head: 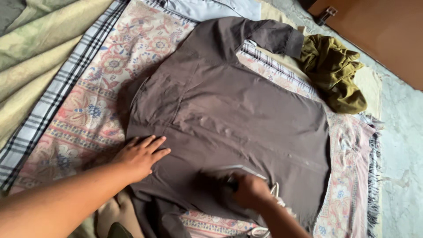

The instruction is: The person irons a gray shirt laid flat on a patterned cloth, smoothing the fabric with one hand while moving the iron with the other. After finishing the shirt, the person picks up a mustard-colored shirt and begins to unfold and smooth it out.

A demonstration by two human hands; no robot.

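A brown shirt lies spread flat on a floral cloth with a checked border. My left hand rests palm down, fingers spread, on the shirt's left edge. Near the shirt's lower part, my right hand is closed around the handle of a clothes iron. Only the iron's blurred silver edge shows in front of my fingers. A white cord trails from it beside my wrist.
A crumpled olive-green garment lies at the upper right, beside the shirt's sleeve. A pale blue garment sits at the top edge. A green quilt lies at the left. Marble floor and a wooden door are at the right.
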